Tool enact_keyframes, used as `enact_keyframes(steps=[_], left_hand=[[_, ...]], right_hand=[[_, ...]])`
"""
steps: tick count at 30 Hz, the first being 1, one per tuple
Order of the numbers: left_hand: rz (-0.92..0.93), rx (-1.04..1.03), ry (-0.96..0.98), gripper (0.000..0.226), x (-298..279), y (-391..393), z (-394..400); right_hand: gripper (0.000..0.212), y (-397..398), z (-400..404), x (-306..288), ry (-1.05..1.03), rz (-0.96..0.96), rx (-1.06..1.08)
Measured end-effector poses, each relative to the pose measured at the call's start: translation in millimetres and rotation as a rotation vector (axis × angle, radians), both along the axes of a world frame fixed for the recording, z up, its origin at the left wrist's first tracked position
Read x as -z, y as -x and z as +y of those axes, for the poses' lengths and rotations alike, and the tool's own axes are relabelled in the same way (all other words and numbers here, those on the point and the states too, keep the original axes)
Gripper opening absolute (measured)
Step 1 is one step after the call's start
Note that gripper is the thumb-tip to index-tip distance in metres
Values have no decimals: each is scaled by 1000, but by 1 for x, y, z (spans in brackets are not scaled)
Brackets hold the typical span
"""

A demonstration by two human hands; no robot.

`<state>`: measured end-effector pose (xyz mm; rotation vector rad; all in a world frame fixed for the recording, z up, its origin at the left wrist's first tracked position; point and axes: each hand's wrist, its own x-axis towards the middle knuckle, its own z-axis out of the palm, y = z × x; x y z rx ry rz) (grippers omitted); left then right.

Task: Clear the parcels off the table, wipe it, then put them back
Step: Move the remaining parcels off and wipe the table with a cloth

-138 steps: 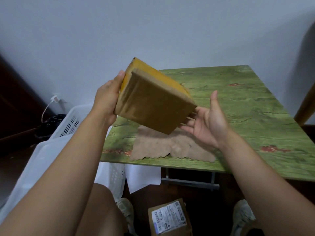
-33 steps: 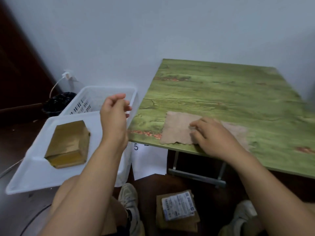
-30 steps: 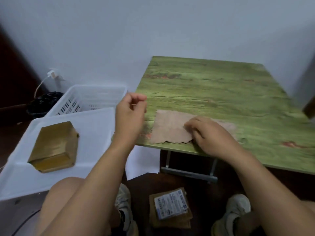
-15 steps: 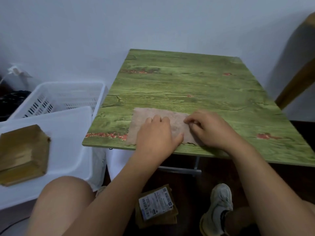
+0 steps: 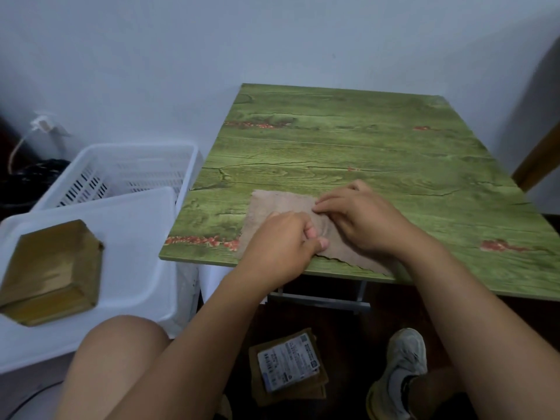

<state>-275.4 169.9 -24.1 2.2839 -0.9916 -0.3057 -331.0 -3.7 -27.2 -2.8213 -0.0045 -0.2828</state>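
Head view: cloth (image 5: 285, 207) under both hands' (image 5: 362, 221) grip, on table (image 5: 378, 153).

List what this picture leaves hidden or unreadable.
- Head view: the middle of the cloth is covered by the left hand and right hand, so each grip is unclear.
- Label on the floor parcel: print too small.
- Boxed parcel in the white bin: blurred, cut by the left edge.

Both hands cover the middle of the brown cloth (image 5: 278, 204). The desk (image 5: 363, 147) runs off the right edge. The floor parcel's label (image 5: 288, 366) is unreadable.
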Motion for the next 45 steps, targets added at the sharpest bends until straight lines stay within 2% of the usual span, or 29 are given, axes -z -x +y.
enact_keyframes(steps=[3, 5, 9, 12, 14, 19, 21, 23, 25, 28, 29, 31, 33, 35, 37, 40, 42, 45], left_hand=[[75, -53, 117, 19, -6, -6, 5], [101, -75, 242, 15, -12, -12, 10], [21, -103, 455, 10, -24, -26, 22], [-87, -139, 490, 12, -33, -33, 23], [-87, -141, 523, 12, -40, -39, 19], [323, 6, 704, 17, -56, -48, 19], [424, 7, 670, 17, -54, -52, 20], [480, -23, 567, 14, -48, -56, 20], [395, -67, 410, 10, -37, -61, 20], [5, -132, 83, 18, -20, -67, 21], [-65, -157, 41, 23, -18, -68, 22], [-72, -181, 74, 25, -17, -70, 24], [-66, -220, 114, 24, -16, -74, 28], [-87, -271, 113, 23, -13, -80, 36], [-118, -324, 99, 26, -7, -88, 47], [-171, -450, -21, 34, -1, -103, 68], [-90, -528, -68, 39, -1, -108, 83], [128, -558, -29, 39, -4, -107, 99]], right_hand=[[14, -2, -5, -3, -2, -15, 6], [6, -2, -8, -8, -96, -49, 4], [23, 6, -6, -33, -438, -131, -29], [19, 3, -1, -46, -462, -218, 4], [13, -3, 5, -51, -472, -253, 56], [19, -3, 11, -69, -682, -336, 45], [21, -2, 9, -70, -699, -279, 48], [19, -4, 8, -63, -689, -121, 96], [16, -11, 7, -48, -593, 11, 171], [23, -19, 15, -28, -186, 42, 243], [27, -20, 21, -23, -51, 52, 258], [28, -16, 35, -14, 204, 22, 293], [27, -12, 53, -7, 351, -30, 255], [35, -7, 65, -1, 320, 20, 180], [52, -3, 70, 6, 183, 134, 157], [72, 1, 71, 14, 126, 281, 154], [69, -2, 74, 15, 110, 353, 194], [64, -6, 82, 12, 79, 397, 260]])
